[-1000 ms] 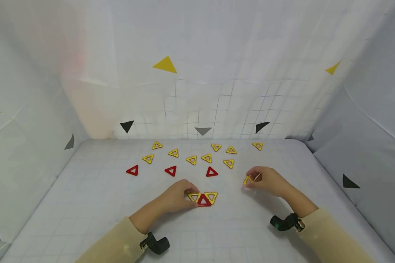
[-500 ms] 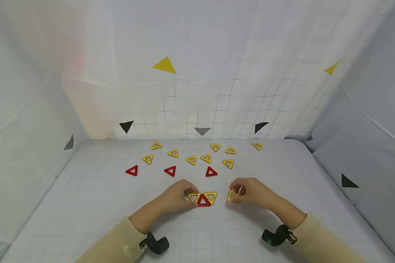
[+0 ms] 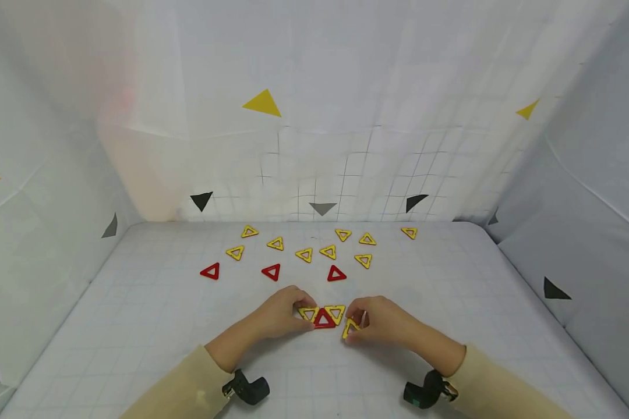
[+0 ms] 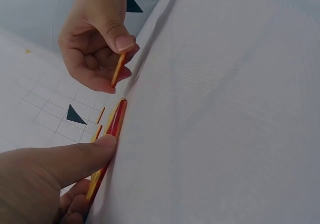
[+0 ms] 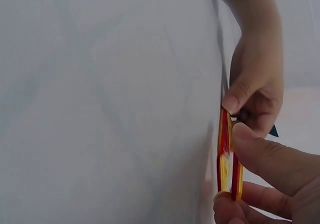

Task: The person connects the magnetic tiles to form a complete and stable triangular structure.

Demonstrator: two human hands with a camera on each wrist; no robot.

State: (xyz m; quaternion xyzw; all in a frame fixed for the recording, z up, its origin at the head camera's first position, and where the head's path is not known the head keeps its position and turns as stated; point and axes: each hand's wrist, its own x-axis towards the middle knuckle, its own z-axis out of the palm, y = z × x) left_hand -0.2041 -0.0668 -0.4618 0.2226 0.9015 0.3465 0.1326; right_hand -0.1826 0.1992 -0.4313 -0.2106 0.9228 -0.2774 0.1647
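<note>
Three triangular magnetic tiles lie edge to edge in a short row: a yellow tile [image 3: 308, 309] on the left, a red tile [image 3: 324, 326] in the middle and another yellow tile [image 3: 335, 308] on the right. My left hand [image 3: 283, 314] grips the left yellow tile, its thumb also touching the red one's lower corner. Between thumb and fingers, my right hand [image 3: 381, 321] pinches a separate yellow tile [image 3: 347, 328], tilted just right of the row. In the left wrist view this tile [image 4: 118, 69] appears edge-on, apart from the row. Fingers partly cover both gripped tiles.
Beyond the hands lie several loose yellow tiles [image 3: 304, 255] and three red tiles [image 3: 271, 272]. White cloth walls [image 3: 314, 157] enclose the back and sides of the white table [image 3: 152, 326]. A dark wrist camera [image 3: 423, 394] sits on each forearm.
My right hand has carried its yellow tile left and toward me, from well right of the row to close beside it. The left hand and the row have stayed in place.
</note>
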